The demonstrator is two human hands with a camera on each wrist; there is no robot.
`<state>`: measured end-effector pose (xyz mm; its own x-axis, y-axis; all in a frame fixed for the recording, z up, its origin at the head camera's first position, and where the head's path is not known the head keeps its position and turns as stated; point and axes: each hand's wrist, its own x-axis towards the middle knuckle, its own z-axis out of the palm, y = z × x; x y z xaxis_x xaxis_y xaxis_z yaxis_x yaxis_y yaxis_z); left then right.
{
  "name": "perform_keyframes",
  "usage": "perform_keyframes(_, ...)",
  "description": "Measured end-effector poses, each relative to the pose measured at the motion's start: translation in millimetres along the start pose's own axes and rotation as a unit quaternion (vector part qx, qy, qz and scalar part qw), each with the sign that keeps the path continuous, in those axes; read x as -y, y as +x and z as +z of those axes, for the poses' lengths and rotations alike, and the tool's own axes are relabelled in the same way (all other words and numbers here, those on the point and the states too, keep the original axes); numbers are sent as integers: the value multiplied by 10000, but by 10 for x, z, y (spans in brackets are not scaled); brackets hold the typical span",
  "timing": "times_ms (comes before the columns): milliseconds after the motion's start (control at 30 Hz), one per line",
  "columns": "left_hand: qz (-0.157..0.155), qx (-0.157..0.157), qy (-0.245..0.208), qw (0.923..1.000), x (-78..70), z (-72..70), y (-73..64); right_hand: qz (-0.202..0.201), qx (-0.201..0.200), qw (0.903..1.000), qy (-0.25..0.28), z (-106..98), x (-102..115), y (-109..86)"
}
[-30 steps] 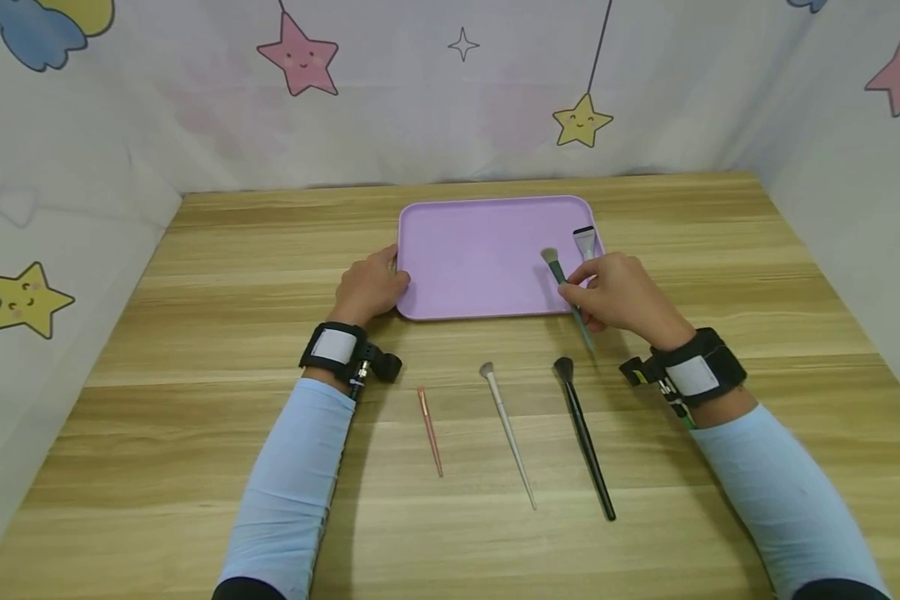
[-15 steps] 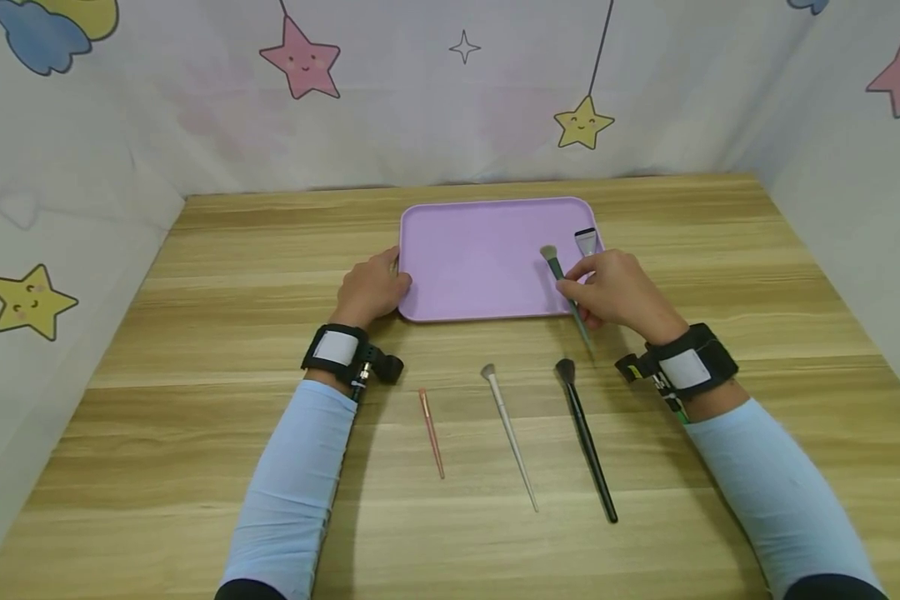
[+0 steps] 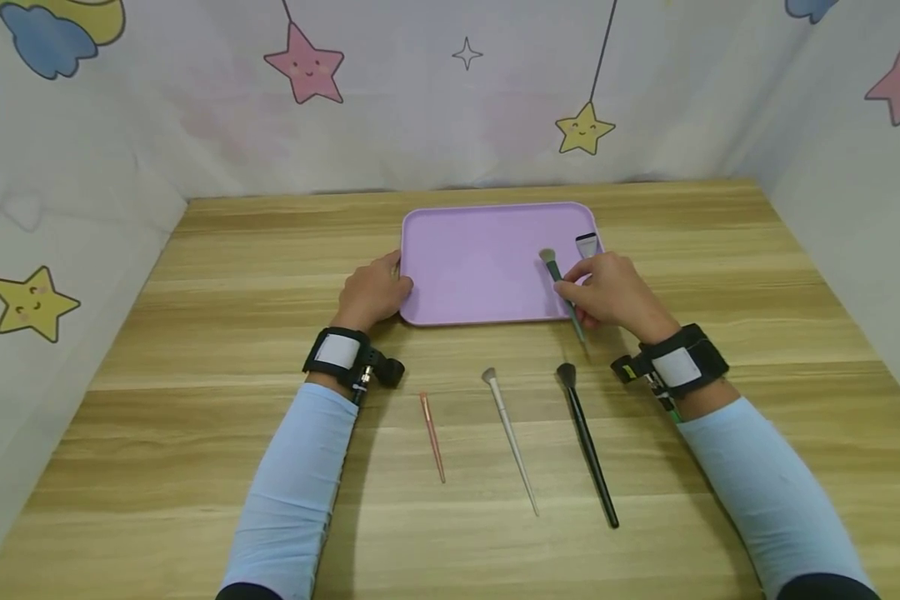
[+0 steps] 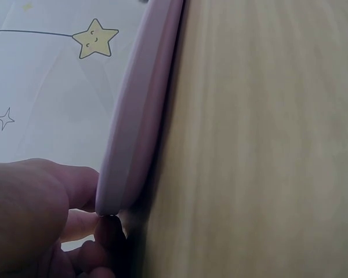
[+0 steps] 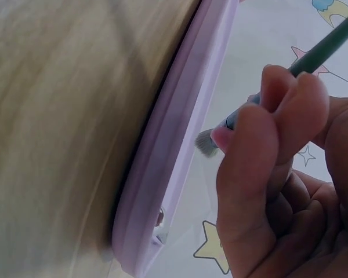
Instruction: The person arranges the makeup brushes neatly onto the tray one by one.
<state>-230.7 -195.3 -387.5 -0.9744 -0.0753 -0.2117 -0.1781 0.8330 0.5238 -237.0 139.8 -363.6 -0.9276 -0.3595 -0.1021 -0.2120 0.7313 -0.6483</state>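
— Walled at the back and both sides with pale cloth (image 3: 397, 137), printed with pink stars (image 3: 309, 67), yellow stars (image 3: 585, 130) and a blue cloud (image 3: 48, 43)?

— Yes, right down to the far edge of the table (image 3: 157, 417).

— Topped with what?

— With yellowish-brown wood grain, streaked from side to side, shadowed beside both light blue sleeves (image 3: 288, 492).

— And set with what, toward the back?

— With a lilac tray (image 3: 472, 267), pinched at its left rim by the left grip (image 3: 375, 292).

— See any brushes?

— See a green brush (image 3: 554, 271) pinched in the right grip (image 3: 611, 292), between thumb and fingertips, tilted, with bristles above the tray. Notice a flat brush (image 3: 587, 246) at the tray's right end, partly hidden behind that grip.

— And nearer?

— Find a pink brush (image 3: 432, 437), a silver brush (image 3: 511, 437) and a black brush (image 3: 590, 450), lying apart in a row, left to right.
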Motion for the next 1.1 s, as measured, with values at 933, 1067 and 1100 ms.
perform_keyframes(933,72,-139,86,9998,34,31,15,213,-3,9997,92,127,-49,154)
perform_keyframes(1067,54,-181,63,9998,34,22,6,106,-45,9999,-43,136,-14,151)
perform_keyframes(1100,52,-182,49,9998,35,18,5,103,-47,9999,-80,134,0,144)
